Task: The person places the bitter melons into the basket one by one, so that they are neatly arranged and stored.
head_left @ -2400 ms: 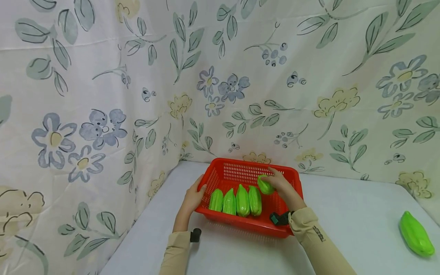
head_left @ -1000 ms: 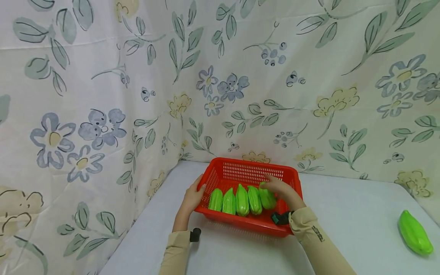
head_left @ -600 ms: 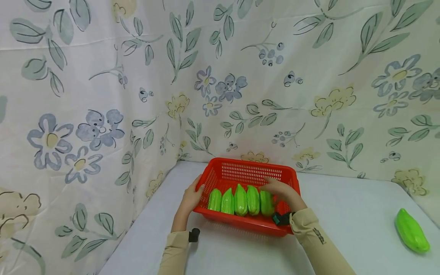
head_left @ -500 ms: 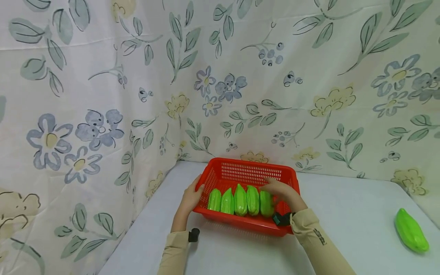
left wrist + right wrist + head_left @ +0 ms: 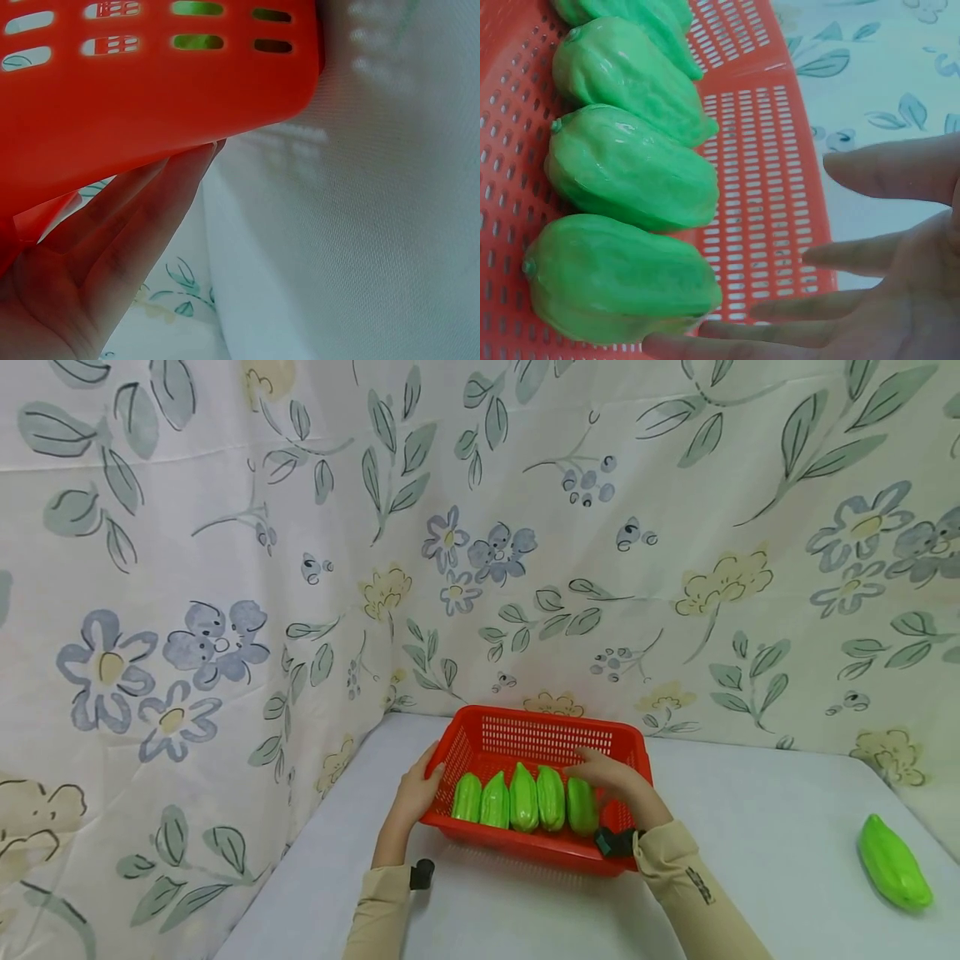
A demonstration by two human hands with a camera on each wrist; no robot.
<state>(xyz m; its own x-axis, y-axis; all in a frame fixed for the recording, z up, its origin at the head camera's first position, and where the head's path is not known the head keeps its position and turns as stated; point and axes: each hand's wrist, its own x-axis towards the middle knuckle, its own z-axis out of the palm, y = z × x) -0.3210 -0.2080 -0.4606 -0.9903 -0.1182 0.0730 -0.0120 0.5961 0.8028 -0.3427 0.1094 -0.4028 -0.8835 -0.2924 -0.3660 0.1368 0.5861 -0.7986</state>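
Note:
A red plastic basket (image 5: 622, 735) with slotted walls stands on the table, a row of several green, ridged, oblong fruits like small papayas lying inside. My left hand (image 5: 417, 789) holds its left rim, thumb over the edge; in the left wrist view, the fingers (image 5: 142, 225) reach under the rim along the outside. My right hand (image 5: 618, 781) hovers inside the basket by the rightmost fruit (image 5: 582, 806), which it partly hides. In the right wrist view its fingers are spread and nearly straight, with the lowest fingertip close to that fruit (image 5: 622, 277); whether they touch is unclear.
Another green fruit of the same kind (image 5: 894, 862) lies alone on the white table (image 5: 757, 852), far to the right. A floral cloth (image 5: 525, 527) hangs behind the basket and along the left side. Each wrist wears a small dark camera.
Earlier my right hand held a green fruit above the basket floor. That fruit now lies at the row's right end, let go. My left hand has stayed on the rim; the view shifts slightly.

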